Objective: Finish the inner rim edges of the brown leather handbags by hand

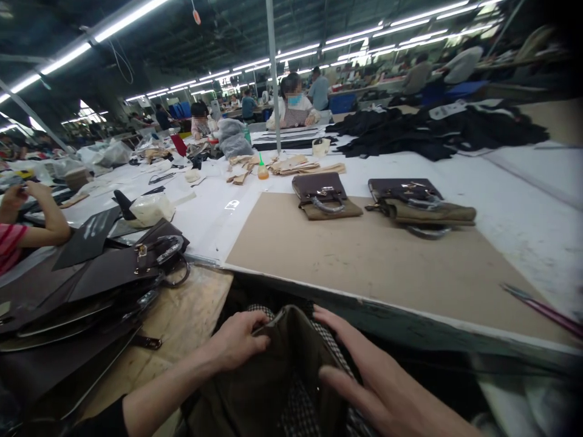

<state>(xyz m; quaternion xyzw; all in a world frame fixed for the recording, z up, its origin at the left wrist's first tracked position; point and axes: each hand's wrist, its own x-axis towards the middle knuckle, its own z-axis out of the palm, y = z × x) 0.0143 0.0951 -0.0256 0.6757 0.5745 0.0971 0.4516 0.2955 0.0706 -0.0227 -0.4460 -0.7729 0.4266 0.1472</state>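
An olive-brown fabric piece [259,388] hangs at the bottom centre, below the table edge, with a black-and-white checked cloth beside it. My left hand [234,340] grips the upper left edge of the fabric between thumb and fingers. On the right side, my right hand [364,370] lies against the fabric with its thumb and fingers apart. Two folded dark brown bags with wrapped handles, one at the centre [324,197] and one farther right [421,203], lie on the brown board.
Dark brown bags [104,273] are piled at left. The brown board [364,261] covers the near white table. Scissors [542,306] lie at right, a glue bottle [262,169] and black cloth [437,130] farther back. Another person's arm [50,218] is at far left.
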